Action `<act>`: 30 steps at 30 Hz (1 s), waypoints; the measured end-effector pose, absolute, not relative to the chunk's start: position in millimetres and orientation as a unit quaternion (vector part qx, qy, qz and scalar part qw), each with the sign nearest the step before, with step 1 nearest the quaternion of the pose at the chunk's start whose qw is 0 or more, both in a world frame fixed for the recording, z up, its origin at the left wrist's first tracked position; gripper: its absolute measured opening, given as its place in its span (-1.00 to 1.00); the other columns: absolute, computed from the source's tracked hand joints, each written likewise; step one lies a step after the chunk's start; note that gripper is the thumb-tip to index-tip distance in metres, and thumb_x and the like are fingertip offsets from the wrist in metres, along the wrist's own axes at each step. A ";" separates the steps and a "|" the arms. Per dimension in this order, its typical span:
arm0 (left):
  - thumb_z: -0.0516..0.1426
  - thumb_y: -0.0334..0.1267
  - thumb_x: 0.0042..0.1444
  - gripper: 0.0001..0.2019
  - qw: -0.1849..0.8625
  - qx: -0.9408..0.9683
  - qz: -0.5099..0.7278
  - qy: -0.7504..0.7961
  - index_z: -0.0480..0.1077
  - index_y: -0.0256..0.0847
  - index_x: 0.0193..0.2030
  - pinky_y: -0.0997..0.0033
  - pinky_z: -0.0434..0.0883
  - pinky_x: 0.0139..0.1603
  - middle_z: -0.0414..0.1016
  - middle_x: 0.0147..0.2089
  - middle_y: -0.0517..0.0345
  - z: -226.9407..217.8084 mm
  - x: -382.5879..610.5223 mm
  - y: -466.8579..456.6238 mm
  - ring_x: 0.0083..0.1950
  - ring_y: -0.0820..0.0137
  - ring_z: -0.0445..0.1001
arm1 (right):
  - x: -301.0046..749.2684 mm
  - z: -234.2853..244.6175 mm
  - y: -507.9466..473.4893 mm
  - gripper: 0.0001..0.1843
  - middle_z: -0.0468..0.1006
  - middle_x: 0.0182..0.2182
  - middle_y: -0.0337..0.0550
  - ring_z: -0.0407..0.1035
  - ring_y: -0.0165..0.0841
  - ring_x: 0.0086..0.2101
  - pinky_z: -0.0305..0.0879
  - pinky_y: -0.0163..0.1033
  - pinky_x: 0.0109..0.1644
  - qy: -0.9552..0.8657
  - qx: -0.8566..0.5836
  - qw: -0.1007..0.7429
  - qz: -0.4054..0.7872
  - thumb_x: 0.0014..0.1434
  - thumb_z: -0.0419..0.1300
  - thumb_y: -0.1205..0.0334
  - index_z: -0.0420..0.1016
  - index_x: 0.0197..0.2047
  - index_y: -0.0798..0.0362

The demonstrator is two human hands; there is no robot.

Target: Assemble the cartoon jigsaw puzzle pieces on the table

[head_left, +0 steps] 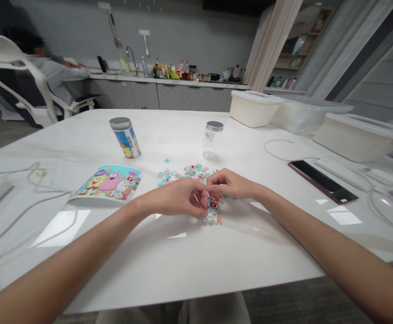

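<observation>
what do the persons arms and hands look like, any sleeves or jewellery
Both arms are bare: the left arm and right arm show no sleeves. The left hand and right hand wear no gloves, rings, watch or bracelet that I can see.

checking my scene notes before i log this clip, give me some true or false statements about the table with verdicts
The left hand and right hand meet over the puzzle pieces. True.
The clear jar is lidless. False: a metal lid caps it.
The cartoon sheet lies left of both hands. True.
The phone lies by the left hand. False: it lies right of the right hand.
The labelled can lies toppled. False: it stands upright.
</observation>
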State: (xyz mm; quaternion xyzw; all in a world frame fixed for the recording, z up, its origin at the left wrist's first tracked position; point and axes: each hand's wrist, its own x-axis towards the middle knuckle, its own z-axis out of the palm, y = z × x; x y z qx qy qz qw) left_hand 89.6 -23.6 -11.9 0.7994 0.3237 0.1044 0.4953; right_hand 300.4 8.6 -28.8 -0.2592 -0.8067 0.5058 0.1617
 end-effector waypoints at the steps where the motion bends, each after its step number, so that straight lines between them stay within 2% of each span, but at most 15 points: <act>1: 0.21 -0.35 -0.03 -0.91 0.481 0.807 0.100 0.329 0.36 -0.23 -0.38 0.50 0.33 -0.38 0.51 -0.42 0.23 -10.5 90.9 -26.0 -0.37 0.45 0.50 | 300.9 -28.7 8.9 -0.63 0.40 -0.63 -0.27 0.25 -0.51 -0.57 0.12 -0.38 -0.51 -0.812 -0.259 0.158 0.500 0.21 0.16 0.03 0.39 -0.50 0.12; 4: 0.18 -0.37 -0.06 -0.89 0.460 0.811 0.093 0.351 0.29 -0.21 -0.40 0.51 0.27 -0.44 0.48 -0.43 0.26 -9.1 93.5 -31.2 -0.40 0.44 0.48 | 301.6 -27.3 8.7 -0.67 0.42 -0.63 -0.27 0.25 -0.51 -0.57 0.14 -0.39 -0.50 -0.818 -0.253 0.155 0.493 0.20 0.16 0.09 0.40 -0.50 0.13; 8: 0.20 -0.33 -0.12 -0.78 0.489 0.777 0.114 0.379 0.18 -0.18 -0.41 0.50 0.25 -0.45 0.51 -0.38 0.24 -15.3 94.4 -31.2 -0.37 0.41 0.50 | 303.0 -24.8 8.8 -0.76 0.45 -0.61 -0.27 0.30 -0.50 -0.56 0.20 -0.39 -0.47 -0.810 -0.238 0.147 0.516 0.17 0.18 0.18 0.42 -0.46 0.13; 12: 0.23 -0.28 -0.14 -0.72 0.521 0.737 0.131 0.411 0.14 -0.16 -0.42 0.49 0.27 -0.43 0.52 -0.39 0.25 -22.2 93.0 -27.1 -0.36 0.39 0.51 | 304.7 -22.7 9.1 -0.87 0.51 -0.57 -0.23 0.37 -0.48 -0.52 0.30 -0.36 -0.40 -0.811 -0.225 0.096 0.531 0.12 0.22 0.25 0.50 -0.38 0.15; 16: 0.25 -0.29 -0.15 -0.70 0.545 0.719 0.136 0.408 0.12 -0.15 -0.45 0.47 0.30 -0.38 0.52 -0.40 0.25 -24.0 92.2 -25.5 -0.34 0.39 0.52 | 304.2 -22.8 8.5 -0.89 0.54 -0.54 -0.23 0.39 -0.48 -0.51 0.32 -0.36 -0.40 -0.820 -0.244 0.062 0.515 0.09 0.24 0.28 0.55 -0.34 0.15; 19: 0.26 -0.27 -0.15 -0.70 0.529 0.727 0.131 0.417 0.15 -0.16 -0.46 0.49 0.26 -0.42 0.50 -0.42 0.27 -23.6 93.4 -26.3 -0.36 0.40 0.49 | 302.5 -24.0 7.7 -0.91 0.54 -0.52 -0.24 0.38 -0.49 -0.49 0.31 -0.37 -0.39 -0.822 -0.256 0.067 0.504 0.08 0.24 0.31 0.55 -0.34 0.15; 23: 0.26 -0.24 -0.10 -0.74 0.463 0.772 0.103 0.423 0.21 -0.17 -0.46 0.51 0.18 -0.48 0.42 -0.47 0.31 -14.7 93.0 -29.0 -0.45 0.48 0.36 | 300.1 -24.1 5.3 -0.94 0.55 -0.43 -0.22 0.37 -0.49 -0.44 0.32 -0.35 -0.32 -0.825 -0.243 0.082 0.504 0.09 0.22 0.33 0.52 -0.34 0.13; 27: 0.21 -0.19 0.04 -0.86 0.375 0.861 0.069 0.336 0.37 -0.18 -0.34 0.52 0.21 -0.40 0.40 -0.41 0.30 2.3 85.3 -31.5 -0.41 0.50 0.35 | 299.1 -21.7 3.5 -0.90 0.54 -0.40 -0.21 0.36 -0.50 -0.44 0.32 -0.36 -0.33 -0.825 -0.233 0.076 0.509 0.10 0.21 0.34 0.52 -0.28 0.13; 30: 0.19 -0.21 0.09 -0.89 0.320 0.908 0.012 0.271 0.49 -0.16 -0.28 0.54 0.14 -0.45 0.25 -0.53 0.35 9.1 79.0 -31.4 -0.52 0.54 0.22 | 299.9 -19.5 3.6 -0.91 0.54 -0.43 -0.23 0.35 -0.51 -0.47 0.31 -0.37 -0.35 -0.836 -0.237 0.063 0.491 0.07 0.22 0.37 0.52 -0.30 0.14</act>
